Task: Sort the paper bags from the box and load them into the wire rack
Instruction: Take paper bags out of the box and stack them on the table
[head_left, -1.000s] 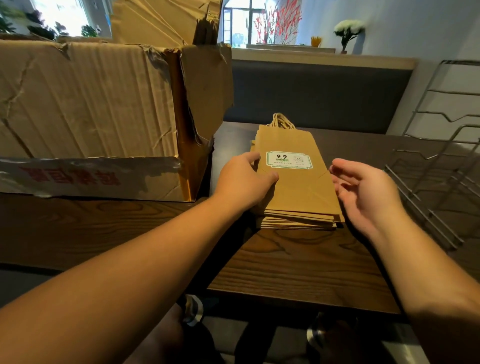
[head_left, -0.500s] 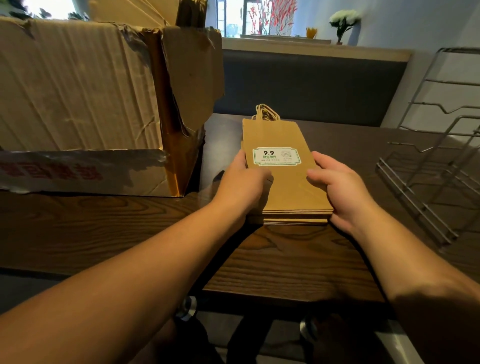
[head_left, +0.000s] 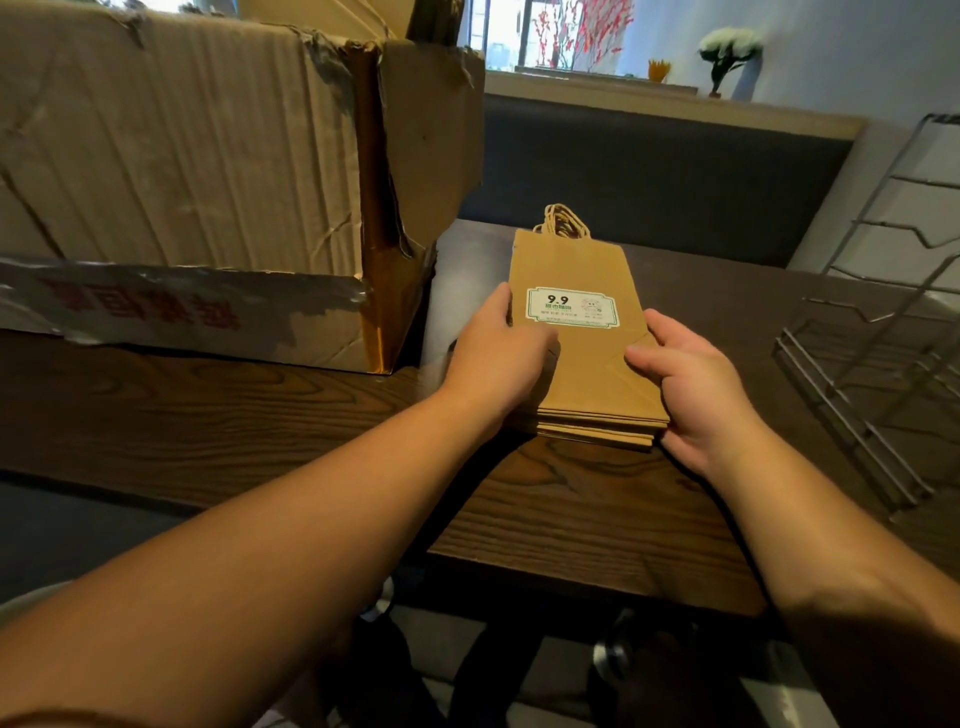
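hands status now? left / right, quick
Left hand: grips the left edge of the bag stack.
Right hand: grips the stack's right edge, thumb on top.

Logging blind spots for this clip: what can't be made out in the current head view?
- Inside of the cardboard box: its near wall hides any contents.
- Number of bags in the paper bag stack: edges too thin to count.
- Small print on the label under "9.9": too small.
- Wire rack: cut off by the right edge.
- Fingers of the left hand and right hand: partly hidden by the stack.
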